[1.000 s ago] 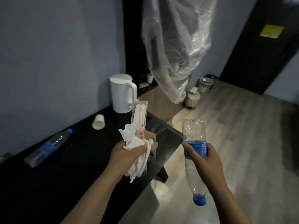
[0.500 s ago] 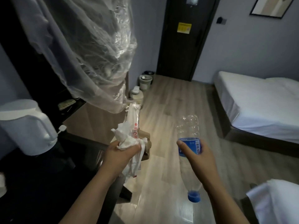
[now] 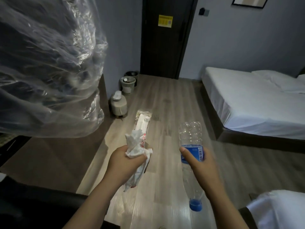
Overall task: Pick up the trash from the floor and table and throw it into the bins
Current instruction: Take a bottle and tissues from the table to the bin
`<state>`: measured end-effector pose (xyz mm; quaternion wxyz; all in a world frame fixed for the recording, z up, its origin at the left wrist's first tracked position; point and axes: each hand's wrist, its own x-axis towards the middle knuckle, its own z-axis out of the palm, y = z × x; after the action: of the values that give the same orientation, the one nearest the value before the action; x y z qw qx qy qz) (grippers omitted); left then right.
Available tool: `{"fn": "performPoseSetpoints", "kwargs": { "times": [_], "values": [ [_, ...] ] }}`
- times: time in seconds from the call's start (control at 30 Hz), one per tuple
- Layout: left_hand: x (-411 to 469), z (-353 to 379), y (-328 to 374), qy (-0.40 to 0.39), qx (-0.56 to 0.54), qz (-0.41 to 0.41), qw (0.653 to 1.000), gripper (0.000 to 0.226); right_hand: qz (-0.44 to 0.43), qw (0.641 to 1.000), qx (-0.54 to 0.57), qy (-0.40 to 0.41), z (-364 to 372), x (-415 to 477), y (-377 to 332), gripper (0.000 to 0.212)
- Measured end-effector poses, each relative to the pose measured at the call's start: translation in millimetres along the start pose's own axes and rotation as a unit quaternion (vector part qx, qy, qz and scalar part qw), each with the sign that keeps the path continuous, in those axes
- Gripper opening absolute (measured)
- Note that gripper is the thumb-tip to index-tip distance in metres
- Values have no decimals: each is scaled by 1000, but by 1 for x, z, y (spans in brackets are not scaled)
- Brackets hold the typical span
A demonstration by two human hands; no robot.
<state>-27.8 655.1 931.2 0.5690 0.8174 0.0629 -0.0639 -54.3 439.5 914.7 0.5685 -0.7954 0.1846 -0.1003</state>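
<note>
On my far left a big sheet of clear plastic (image 3: 49,71) hangs down, and below it the dark tabletop (image 3: 33,205) fills the lower left corner. Further along, against the wall, I see 3 bins in a row on the wooden floor (image 3: 166,96). A pale lidded bin (image 3: 118,104) is nearest, a grey bin (image 3: 127,83) sits behind it, and a dark bin (image 3: 132,74) stands just beside the door (image 3: 165,50), which carries a yellow notice (image 3: 165,21).

The left hand (image 3: 125,162) is out over the floor, fingers clamped round a crumpled white tissue (image 3: 134,146) and a long clear wrapper (image 3: 142,119) that sticks up out of the fist. A tail of tissue hangs below the hand.

The right hand (image 3: 199,164) is level with it and well apart, thumb and fingers curled round a clear plastic bottle (image 3: 190,134) at its blue label. The bottle is upside down, blue cap (image 3: 195,206) toward the floor.

To the right stands a bed (image 3: 255,100) with white sheets, and a white cloth (image 3: 280,210) shows in the lower right corner.
</note>
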Motion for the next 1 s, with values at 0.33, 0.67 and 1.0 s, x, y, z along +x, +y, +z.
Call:
{"fn": "performPoseSetpoints", "kwargs": {
  "times": [0.33, 0.67, 1.0],
  "values": [
    [140, 86, 73, 56, 72, 28, 995, 23, -21, 1000, 7, -11, -33, 184, -20, 30],
    [315, 97, 93, 83, 79, 27, 993, 14, 0, 1000, -7, -26, 19, 352, -33, 34],
    [522, 67, 118, 74, 71, 19, 995, 18, 14, 998, -25, -58, 112, 532, -82, 38]
  ]
}}
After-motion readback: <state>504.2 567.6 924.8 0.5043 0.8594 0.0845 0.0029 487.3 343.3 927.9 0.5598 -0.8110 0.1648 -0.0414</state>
